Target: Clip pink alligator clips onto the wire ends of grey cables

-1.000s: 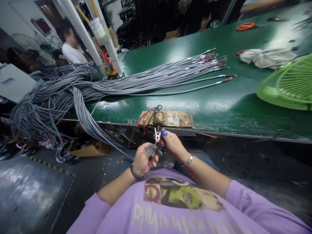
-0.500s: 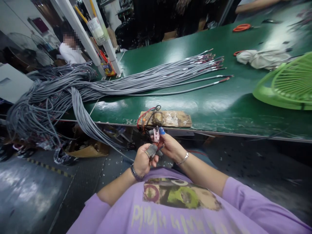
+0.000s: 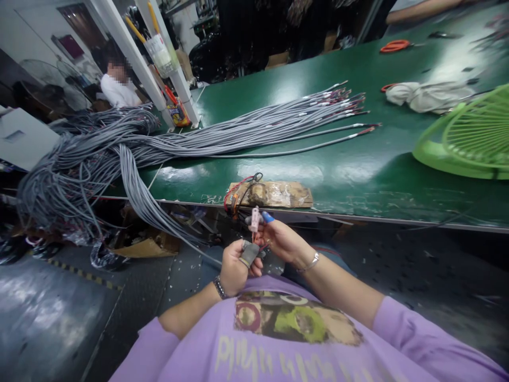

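In the head view, a small pale pink clip (image 3: 255,219) stands almost upright, just past the left hand (image 3: 234,268), which pinches thin wires (image 3: 254,238) under it. The right hand (image 3: 283,239) is nearer, its blue-tipped thumb just beside the clip; I cannot tell if its fingers grip. The edge of the green table (image 3: 369,185) and a wooden board (image 3: 280,194) are close ahead. There is room to the right, above the floor (image 3: 397,276).

Grey cables (image 3: 238,135) stretch across the green bench (image 3: 358,180) — heaped at left, some drooping over the near edge. A wooden board (image 3: 288,193) lies along that edge; at right are a green fan (image 3: 477,135), pale cloth (image 3: 429,98) and, farther, an orange-handled tool (image 3: 401,44).
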Action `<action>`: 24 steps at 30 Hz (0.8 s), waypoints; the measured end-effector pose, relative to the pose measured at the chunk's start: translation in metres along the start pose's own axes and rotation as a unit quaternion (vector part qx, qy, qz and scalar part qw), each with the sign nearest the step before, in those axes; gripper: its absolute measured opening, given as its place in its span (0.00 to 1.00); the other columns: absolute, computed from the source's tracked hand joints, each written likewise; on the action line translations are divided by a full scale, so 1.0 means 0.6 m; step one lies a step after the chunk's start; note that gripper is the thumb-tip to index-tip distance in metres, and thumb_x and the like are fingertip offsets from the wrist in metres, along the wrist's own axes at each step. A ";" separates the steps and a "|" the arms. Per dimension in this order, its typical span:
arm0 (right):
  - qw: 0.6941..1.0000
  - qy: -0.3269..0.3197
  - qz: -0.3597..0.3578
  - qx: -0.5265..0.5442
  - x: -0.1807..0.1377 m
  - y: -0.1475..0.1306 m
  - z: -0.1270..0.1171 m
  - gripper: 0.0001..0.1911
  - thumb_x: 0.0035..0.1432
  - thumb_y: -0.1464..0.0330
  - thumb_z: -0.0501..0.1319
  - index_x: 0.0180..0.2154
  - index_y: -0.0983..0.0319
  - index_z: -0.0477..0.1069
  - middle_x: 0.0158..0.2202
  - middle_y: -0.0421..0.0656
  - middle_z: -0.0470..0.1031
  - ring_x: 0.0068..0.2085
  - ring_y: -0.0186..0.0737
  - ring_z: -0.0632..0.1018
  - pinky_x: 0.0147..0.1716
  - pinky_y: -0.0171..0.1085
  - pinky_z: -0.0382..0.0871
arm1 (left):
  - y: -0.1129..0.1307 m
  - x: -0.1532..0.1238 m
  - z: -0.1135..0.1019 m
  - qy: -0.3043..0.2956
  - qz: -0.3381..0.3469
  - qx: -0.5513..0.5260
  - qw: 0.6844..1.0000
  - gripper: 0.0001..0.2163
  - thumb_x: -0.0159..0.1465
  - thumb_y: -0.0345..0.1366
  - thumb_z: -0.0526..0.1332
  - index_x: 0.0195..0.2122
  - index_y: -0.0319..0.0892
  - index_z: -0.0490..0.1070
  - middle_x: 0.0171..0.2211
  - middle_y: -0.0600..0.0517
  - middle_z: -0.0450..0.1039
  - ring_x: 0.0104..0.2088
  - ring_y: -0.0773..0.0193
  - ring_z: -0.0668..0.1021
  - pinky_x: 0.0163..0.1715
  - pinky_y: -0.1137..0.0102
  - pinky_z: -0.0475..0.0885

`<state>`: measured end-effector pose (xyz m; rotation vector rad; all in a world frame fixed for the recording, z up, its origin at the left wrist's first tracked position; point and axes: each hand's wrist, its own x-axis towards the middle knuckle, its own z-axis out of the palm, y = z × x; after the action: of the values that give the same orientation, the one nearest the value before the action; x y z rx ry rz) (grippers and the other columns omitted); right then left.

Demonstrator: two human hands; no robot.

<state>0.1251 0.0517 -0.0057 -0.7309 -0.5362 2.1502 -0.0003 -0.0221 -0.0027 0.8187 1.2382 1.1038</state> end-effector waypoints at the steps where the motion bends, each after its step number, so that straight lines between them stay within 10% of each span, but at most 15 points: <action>1: 1.000 0.005 -0.008 -0.006 0.001 0.000 0.002 0.17 0.45 0.56 0.71 0.29 0.63 0.76 0.25 0.39 0.74 0.24 0.30 0.70 0.23 0.29 0.67 | 0.000 0.001 0.001 0.003 0.006 0.002 1.000 0.23 0.48 0.58 0.67 0.23 0.41 0.67 0.15 0.55 0.72 0.12 0.70 0.70 0.11 0.77 0.62; 8: 0.992 0.045 -0.110 -0.042 0.011 0.011 0.009 0.21 0.44 0.51 0.70 0.22 0.62 0.75 0.19 0.39 0.72 0.21 0.30 0.68 0.21 0.30 0.64 | -0.004 0.008 0.006 0.021 0.039 -0.003 0.999 0.22 0.51 0.57 0.65 0.24 0.40 0.69 0.16 0.54 0.72 0.13 0.71 0.71 0.12 0.77 0.62; 16: 0.996 0.031 0.024 0.081 0.026 0.012 0.007 0.15 0.52 0.56 0.67 0.26 0.63 0.77 0.23 0.40 0.78 0.19 0.30 0.72 0.20 0.29 0.70 | 0.001 0.011 0.019 0.042 0.024 -0.014 0.999 0.23 0.49 0.58 0.66 0.22 0.40 0.67 0.15 0.55 0.71 0.11 0.72 0.70 0.10 0.78 0.60; 24: 0.991 0.060 0.002 0.120 0.036 0.016 0.011 0.13 0.53 0.59 0.67 0.25 0.62 0.76 0.22 0.39 0.78 0.20 0.29 0.73 0.21 0.27 0.71 | 0.007 0.012 0.025 0.051 -0.005 -0.016 0.999 0.23 0.46 0.58 0.67 0.21 0.40 0.66 0.13 0.56 0.70 0.10 0.72 0.68 0.09 0.79 0.59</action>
<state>0.1042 0.0621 -0.0133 -0.7201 -0.2082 2.1129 0.0132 -0.0126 0.0017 0.7377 1.3052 1.1660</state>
